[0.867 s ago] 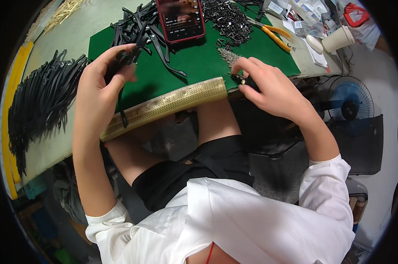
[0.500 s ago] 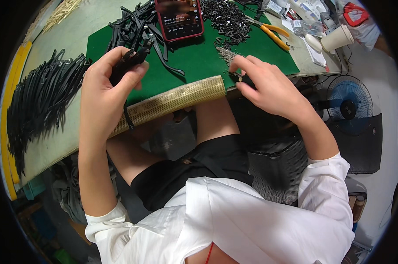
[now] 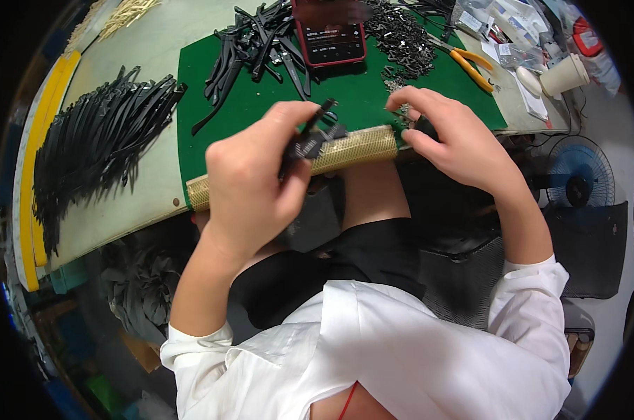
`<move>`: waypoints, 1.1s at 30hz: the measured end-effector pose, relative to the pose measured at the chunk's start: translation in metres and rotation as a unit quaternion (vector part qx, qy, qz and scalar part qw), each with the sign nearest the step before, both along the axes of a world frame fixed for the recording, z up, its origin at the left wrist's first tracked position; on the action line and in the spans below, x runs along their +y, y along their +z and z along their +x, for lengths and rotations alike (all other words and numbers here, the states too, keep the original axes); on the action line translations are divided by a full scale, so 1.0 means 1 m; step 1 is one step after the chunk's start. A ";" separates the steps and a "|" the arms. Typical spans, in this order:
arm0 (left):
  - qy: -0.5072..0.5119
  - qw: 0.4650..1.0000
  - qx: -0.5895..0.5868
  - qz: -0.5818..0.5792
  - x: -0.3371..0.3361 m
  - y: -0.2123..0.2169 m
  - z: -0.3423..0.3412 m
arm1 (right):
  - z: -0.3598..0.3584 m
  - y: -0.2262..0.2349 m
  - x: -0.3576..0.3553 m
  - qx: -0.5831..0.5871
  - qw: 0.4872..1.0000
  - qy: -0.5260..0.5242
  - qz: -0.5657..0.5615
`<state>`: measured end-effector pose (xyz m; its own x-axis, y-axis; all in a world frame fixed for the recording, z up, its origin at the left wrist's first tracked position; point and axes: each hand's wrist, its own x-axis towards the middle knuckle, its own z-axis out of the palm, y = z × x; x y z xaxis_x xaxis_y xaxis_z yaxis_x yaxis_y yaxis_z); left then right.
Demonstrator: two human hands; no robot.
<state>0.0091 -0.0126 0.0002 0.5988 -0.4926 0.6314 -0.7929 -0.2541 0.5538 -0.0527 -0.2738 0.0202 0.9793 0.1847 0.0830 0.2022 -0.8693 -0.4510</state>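
Note:
My left hand (image 3: 250,175) is closed around several black eyeglass temples (image 3: 308,145), held over the gold mesh-patterned padded roll (image 3: 362,148) along the table's front edge. Their ends stick out past my fingers, slightly blurred. My right hand (image 3: 464,143) hovers by the roll's right end, its thumb and fingers curled around a small dark tool (image 3: 426,128) whose working end I cannot make out. Beyond the hands, on a green mat (image 3: 208,84), lies a loose heap of black temples (image 3: 261,45). A pile of small black offcuts (image 3: 406,45) sits farther right.
At the left, many black temples (image 3: 103,133) lie in a dense row beside a yellow strip (image 3: 47,154). A phone (image 3: 331,38) with a red case stands at the back. Orange-handled pliers (image 3: 471,64), plastic bags (image 3: 520,28) and a white cup (image 3: 565,75) are to the right; below, a fan (image 3: 577,185).
My left hand has moved right and nearer with its temples, now over the roll. The whole view has shifted, so other things appear farther right. My right hand keeps its grip near the roll's end.

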 end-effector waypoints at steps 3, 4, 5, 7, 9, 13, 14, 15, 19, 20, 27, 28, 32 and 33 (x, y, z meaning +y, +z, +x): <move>0.008 0.999 -0.034 -0.014 -0.005 -0.002 -0.004 | -0.015 0.027 0.037 0.209 0.877 -0.009 0.433; 0.006 1.000 -0.025 -0.018 -0.007 -0.001 -0.005 | -0.019 0.021 0.044 0.224 0.817 0.008 0.531; 0.004 1.000 -0.016 -0.021 -0.009 -0.001 -0.005 | -0.021 0.022 0.052 0.229 0.802 -0.005 0.551; 0.001 1.000 -0.010 -0.028 -0.011 -0.001 -0.006 | -0.022 0.023 0.061 0.236 0.777 -0.029 0.583; -0.002 0.999 -0.015 -0.035 -0.010 -0.002 -0.005 | -0.020 0.019 0.064 0.232 0.771 -0.033 0.592; 0.007 0.999 -0.033 -0.017 -0.008 -0.003 -0.005 | -0.018 0.017 0.070 0.241 0.757 -0.051 0.606; 0.008 0.999 -0.041 -0.008 -0.008 -0.003 -0.007 | -0.018 0.016 0.070 0.244 0.752 -0.056 0.609; 0.010 0.999 -0.050 0.001 -0.007 -0.003 -0.008 | -0.018 0.015 0.070 0.248 0.748 -0.062 0.613; 0.002 0.997 -0.065 0.046 -0.003 -0.002 -0.004 | -0.018 0.006 0.076 0.160 0.838 -0.059 0.518; 0.001 0.997 -0.065 0.050 -0.002 -0.004 -0.003 | -0.017 0.002 0.078 0.132 0.863 -0.057 0.483; 0.096 0.978 -0.061 0.175 -0.005 -0.005 0.007 | -0.010 -0.031 0.091 -0.197 0.976 -0.046 0.075; 0.125 0.972 -0.066 0.188 -0.006 -0.005 0.011 | -0.010 -0.029 0.091 -0.199 0.977 -0.051 0.054; 0.265 0.922 -0.141 0.243 0.013 -0.011 0.085 | -0.018 -0.022 0.068 -0.094 0.987 -0.089 0.099; 0.272 0.912 -0.143 0.271 0.017 -0.013 0.098 | -0.019 -0.025 0.061 -0.104 0.984 -0.091 0.110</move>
